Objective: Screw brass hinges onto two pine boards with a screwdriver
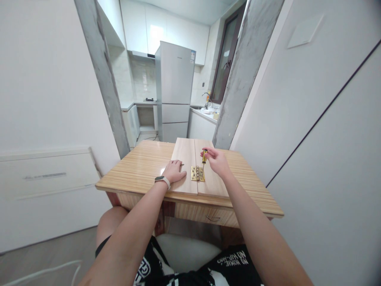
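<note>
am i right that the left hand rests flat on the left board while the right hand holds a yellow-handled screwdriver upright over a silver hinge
Not quite: the hinge is brass-coloured, not silver, as the head view shows. The rest holds: the left hand rests flat on the left board, and the right hand holds the yellow-handled screwdriver upright over the hinge.

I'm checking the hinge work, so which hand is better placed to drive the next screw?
Probably the right hand: it holds the screwdriver upright over the brass hinge, while the left hand lies flat on the left board.
</note>
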{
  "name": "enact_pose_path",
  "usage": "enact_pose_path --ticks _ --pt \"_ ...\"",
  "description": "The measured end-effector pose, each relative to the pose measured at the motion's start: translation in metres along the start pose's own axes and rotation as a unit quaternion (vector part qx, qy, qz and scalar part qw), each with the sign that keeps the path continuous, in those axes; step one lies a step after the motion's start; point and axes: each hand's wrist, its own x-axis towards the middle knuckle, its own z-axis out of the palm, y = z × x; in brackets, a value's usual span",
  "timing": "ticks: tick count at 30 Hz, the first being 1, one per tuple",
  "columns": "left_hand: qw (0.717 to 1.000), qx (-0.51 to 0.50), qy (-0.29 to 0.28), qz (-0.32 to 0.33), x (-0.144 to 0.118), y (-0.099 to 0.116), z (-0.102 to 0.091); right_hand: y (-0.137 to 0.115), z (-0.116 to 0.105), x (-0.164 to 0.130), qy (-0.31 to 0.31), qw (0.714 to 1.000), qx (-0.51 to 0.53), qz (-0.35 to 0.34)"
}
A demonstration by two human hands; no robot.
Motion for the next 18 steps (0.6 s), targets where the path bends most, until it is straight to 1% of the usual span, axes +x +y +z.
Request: enact_pose_path --ticks 4,9,13,15,18 --pt "1.0 -0.002 -0.005 -0.004 -0.0002 0.0015 -0.0018 -0.0001 -0.0004 -0.0018 0.037 0.998 -0.046 -0.006" --pt "1.0 -0.001 -0.019 -0.015 -0.0009 0.0044 -0.005 -0.0032 -0.0005 -0.0053 0.067 0.99 -0.12 -0.025" --pt "1.0 0.0 -0.016 -0.012 -0.0012 0.0048 -0.0049 -0.0076 0.0003 -0.0075 0.085 0.981 -0.168 -0.044" --pt "1.0 -0.001 -0.012 -0.011 -0.001 0.0042 -0.0039 -0.0093 0.001 -0.0077 0.078 0.983 -0.163 -0.043" --pt "1.0 -0.003 -0.01 -0.011 -0.0008 0.0033 -0.0027 -0.0094 0.0017 -0.0068 0.04 0.995 -0.085 -0.03"
